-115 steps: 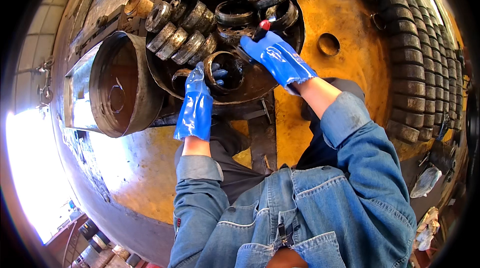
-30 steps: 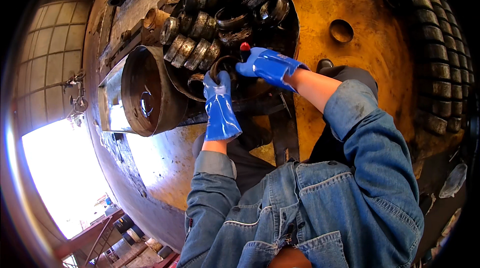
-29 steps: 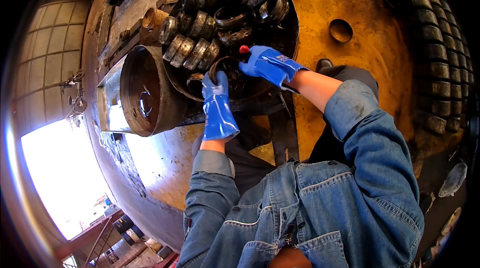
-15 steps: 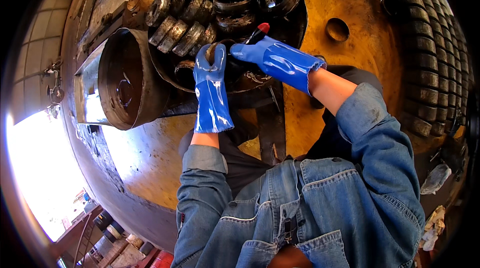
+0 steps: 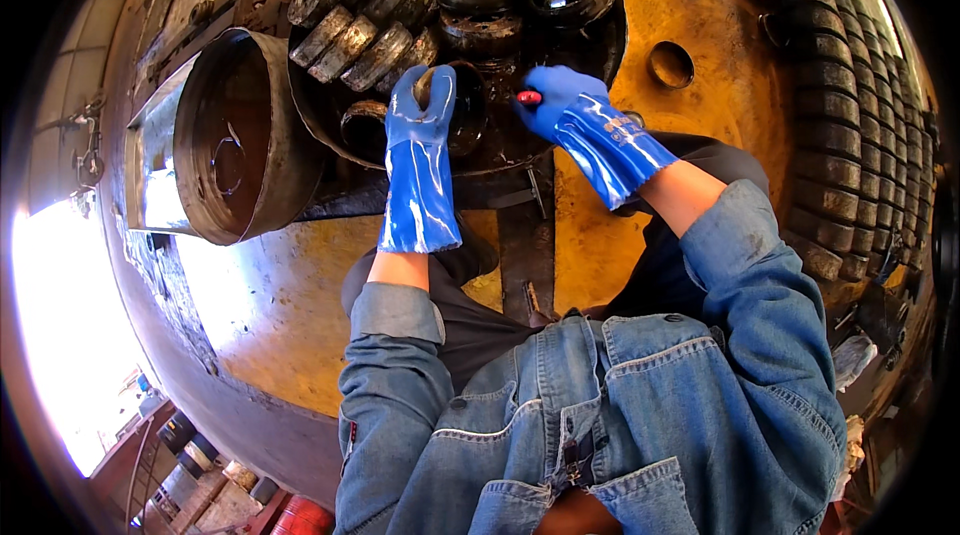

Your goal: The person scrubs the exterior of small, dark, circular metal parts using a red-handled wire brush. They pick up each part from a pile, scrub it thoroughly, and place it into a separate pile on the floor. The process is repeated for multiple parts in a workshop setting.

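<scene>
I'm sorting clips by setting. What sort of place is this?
Probably a metal workshop or factory floor: a round pan full of greasy metal rings, a long row of dark rings, and a rusty steel drum on a stained yellow floor.

Glossy blue rubber gloves (image 5: 420, 170), rusty matt metal rings (image 5: 350, 40), rough oily steel tub (image 5: 330, 140), faded denim jacket (image 5: 640, 415)

– On the hands? Long glossy blue rubber gloves, left hand (image 5: 420, 125) and right hand (image 5: 570, 110), cuffs flaring wide near the wrists
– And above those?
– Faded blue denim jacket (image 5: 600, 435), pale stitching, buttoned cuffs, metal buttons down the front, flap pockets left and right; dark trousers (image 5: 480, 335) beneath
</scene>
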Tool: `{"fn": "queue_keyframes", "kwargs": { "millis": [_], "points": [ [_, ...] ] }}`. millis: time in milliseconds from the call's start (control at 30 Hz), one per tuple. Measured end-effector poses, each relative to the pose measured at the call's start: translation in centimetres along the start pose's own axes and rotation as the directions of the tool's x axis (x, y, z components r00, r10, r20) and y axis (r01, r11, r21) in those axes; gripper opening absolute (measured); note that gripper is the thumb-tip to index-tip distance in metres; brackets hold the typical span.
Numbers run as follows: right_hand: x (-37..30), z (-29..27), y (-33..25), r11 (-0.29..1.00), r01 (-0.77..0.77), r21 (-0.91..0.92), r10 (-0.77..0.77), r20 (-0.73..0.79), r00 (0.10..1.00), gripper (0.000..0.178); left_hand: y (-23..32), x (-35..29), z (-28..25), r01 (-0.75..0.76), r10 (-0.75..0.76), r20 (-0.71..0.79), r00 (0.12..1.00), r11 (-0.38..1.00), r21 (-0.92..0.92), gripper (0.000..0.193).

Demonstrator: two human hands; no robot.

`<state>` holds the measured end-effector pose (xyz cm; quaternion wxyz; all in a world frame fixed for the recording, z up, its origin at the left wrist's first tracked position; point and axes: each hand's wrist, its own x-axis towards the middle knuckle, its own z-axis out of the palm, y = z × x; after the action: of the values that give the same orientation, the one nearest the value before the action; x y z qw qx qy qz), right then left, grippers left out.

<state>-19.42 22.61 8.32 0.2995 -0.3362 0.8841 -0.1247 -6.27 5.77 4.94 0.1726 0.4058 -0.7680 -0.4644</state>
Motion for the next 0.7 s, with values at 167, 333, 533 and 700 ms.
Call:
{"fn": "queue_keyframes", "kwargs": {
  "millis": [167, 333, 533, 700],
  "points": [
    [0.0, 0.8, -0.1, 0.944, 0.292, -0.156, -0.28, 0.093, 0.955, 0.029, -3.2, 2.1, 0.8, -0.065, 0.066, -0.001, 0.998, 0.99, -0.127, 0.037],
    [0.3, 0.5, -1.5, 0.685, 0.641, -0.346, -0.725, -0.238, 0.646, 0.044, -0.4, 0.7, 0.4, -0.13, 0.13, -0.005, 0.991, 0.986, -0.105, 0.043],
    [2.0, 2.4, -2.0, 0.92, 0.349, -0.177, -0.375, -0.143, 0.916, 0.045, 1.6, -0.3, 0.3, -0.05, 0.052, 0.038, 0.998, 0.997, -0.064, 0.062],
    [1.2, 1.9, -1.9, 0.949, 0.118, 0.292, -0.15, 0.089, 0.985, 0.035, 1.6, -0.4, 0.4, -0.064, 0.064, 0.006, 0.998, 0.997, -0.041, 0.059]
  ]
}}
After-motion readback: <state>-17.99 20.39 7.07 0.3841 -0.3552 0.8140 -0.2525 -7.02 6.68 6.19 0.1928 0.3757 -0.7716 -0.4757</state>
